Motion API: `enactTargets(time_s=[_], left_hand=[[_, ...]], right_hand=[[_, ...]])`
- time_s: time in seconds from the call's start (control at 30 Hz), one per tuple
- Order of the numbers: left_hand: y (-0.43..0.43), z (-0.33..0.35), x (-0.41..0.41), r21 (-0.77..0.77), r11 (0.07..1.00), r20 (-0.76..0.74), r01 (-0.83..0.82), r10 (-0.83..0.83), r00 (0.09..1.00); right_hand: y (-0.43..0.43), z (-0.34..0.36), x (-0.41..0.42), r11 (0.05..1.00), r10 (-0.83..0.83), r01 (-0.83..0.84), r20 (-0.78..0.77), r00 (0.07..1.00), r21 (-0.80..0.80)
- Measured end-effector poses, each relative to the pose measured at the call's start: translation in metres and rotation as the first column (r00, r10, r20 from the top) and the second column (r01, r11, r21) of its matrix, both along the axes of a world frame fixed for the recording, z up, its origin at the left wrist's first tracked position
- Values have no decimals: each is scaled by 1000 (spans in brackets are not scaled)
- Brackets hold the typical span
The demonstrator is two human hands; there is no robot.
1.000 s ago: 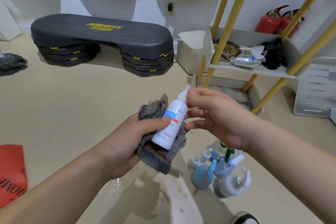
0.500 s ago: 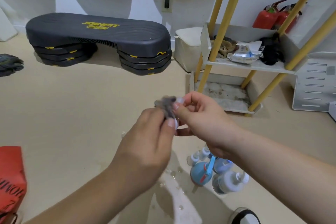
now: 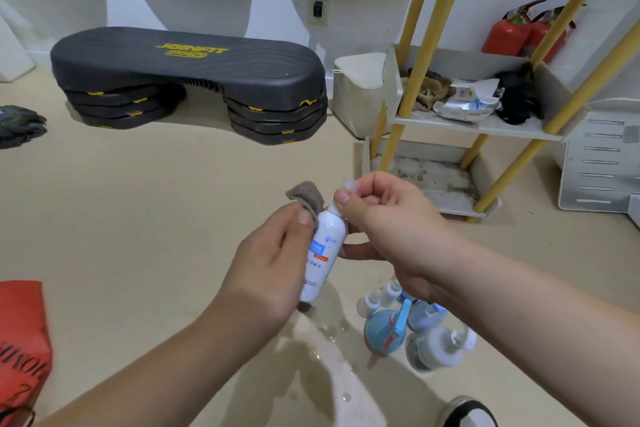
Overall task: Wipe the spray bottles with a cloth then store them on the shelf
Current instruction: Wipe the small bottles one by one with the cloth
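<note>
A small white spray bottle [image 3: 323, 253] with a blue and red label hangs upright in front of me. My right hand [image 3: 384, 229] pinches its clear cap from above. My left hand [image 3: 273, 263] wraps a grey cloth [image 3: 306, 196] around the bottle's left side, most of the cloth hidden behind the palm. Several more spray bottles [image 3: 412, 326] stand on the floor below my right wrist, among them a blue round one and white ones. The white shelf [image 3: 485, 126] with yellow poles stands at the back right.
Water puddles [image 3: 322, 357] spread on the beige floor beneath my hands. A black step platform [image 3: 187, 80] sits at the back left, a white bin [image 3: 356, 94] beside the shelf. Rags and packets lie on the shelf; red fire extinguishers [image 3: 519, 31] stand behind it. A red bag [image 3: 20, 340] lies at the left edge.
My left hand slid the cloth along the bottle, covering it half a second ago, and now sits lower so the labelled body shows again. My right hand kept its hold on the cap.
</note>
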State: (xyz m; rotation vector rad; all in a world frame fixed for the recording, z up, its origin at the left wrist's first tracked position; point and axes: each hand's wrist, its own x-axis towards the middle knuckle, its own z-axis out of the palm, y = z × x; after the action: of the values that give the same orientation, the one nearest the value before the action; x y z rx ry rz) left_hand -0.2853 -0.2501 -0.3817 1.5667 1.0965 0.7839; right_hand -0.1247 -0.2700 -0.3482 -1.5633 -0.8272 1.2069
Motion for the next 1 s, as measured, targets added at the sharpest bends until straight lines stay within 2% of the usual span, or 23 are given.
enactTargets(time_s=[0.03, 0.07, 0.13, 0.2, 0.23, 0.3, 0.37, 0.43, 0.53, 0.6, 0.67, 0.7, 0.73, 0.77, 0.8, 0.83, 0.93, 1.0], left_hand=[[-5, -3, 0, 250, 966, -46, 65, -56, 997], [-11, -6, 0, 391, 911, -110, 133, -97, 989], [-13, -12, -2, 405, 890, -233, 210, -121, 965], [-8, -17, -3, 310, 933, -192, 184, -128, 973], [-4, -17, -3, 211, 967, -100, 146, -127, 987], [4, -9, 0, -146, 986, 117, 81, -64, 991], [10, -5, 0, -395, 915, 225, 87, 4, 974], [11, -2, 0, -478, 870, 273, 116, 21, 962], [11, 3, -1, -497, 859, 279, 119, 28, 960], [12, 5, 0, -493, 862, 277, 116, 28, 961], [11, 4, 0, -419, 907, 200, 50, 38, 979], [9, 3, 0, -298, 954, 128, 10, 30, 991], [5, -1, -2, -104, 995, 49, 1, 4, 999], [-1, -6, -2, 113, 992, -44, 56, -52, 998], [-9, -10, -2, 277, 951, -148, 139, -101, 984], [-16, -14, -1, 370, 907, -243, 203, -116, 963], [-20, -28, -1, 483, 828, -386, 283, -89, 918], [-9, -31, 0, 425, 874, -318, 233, -97, 943]], right_hand=[[0, -1, 0, 1000, -17, 17, -5, 1000, -10], [0, -2, 1, 999, -36, 36, -7, 999, -22], [1, -2, 2, 997, -65, 65, 3, 998, -37], [2, -1, 2, 996, -83, 83, 13, 996, -27], [2, 1, 2, 995, -95, 95, 11, 995, -19], [1, 2, 3, 995, -99, 99, -7, 995, -28], [1, 5, 5, 996, -47, 45, -19, 999, -72], [1, 10, 10, 993, 53, -56, -26, 998, -104], [0, 14, 15, 977, 185, -192, -80, 979, -97], [0, 12, 15, 974, 202, -209, -84, 976, -82], [0, 8, 14, 981, 166, -174, -90, 982, -90], [0, 6, 13, 984, 138, -148, -97, 986, -102], [0, 4, 13, 985, 114, -127, -108, 988, -118], [0, 3, 11, 986, 94, -109, -116, 989, -128], [0, 2, 11, 986, 82, -99, -123, 989, -134], [-1, 3, 10, 987, 64, -82, -129, 990, -138], [-2, 1, 8, 992, 19, -33, -112, 994, -125], [-1, 1, 8, 993, -2, -8, -84, 996, -116]])
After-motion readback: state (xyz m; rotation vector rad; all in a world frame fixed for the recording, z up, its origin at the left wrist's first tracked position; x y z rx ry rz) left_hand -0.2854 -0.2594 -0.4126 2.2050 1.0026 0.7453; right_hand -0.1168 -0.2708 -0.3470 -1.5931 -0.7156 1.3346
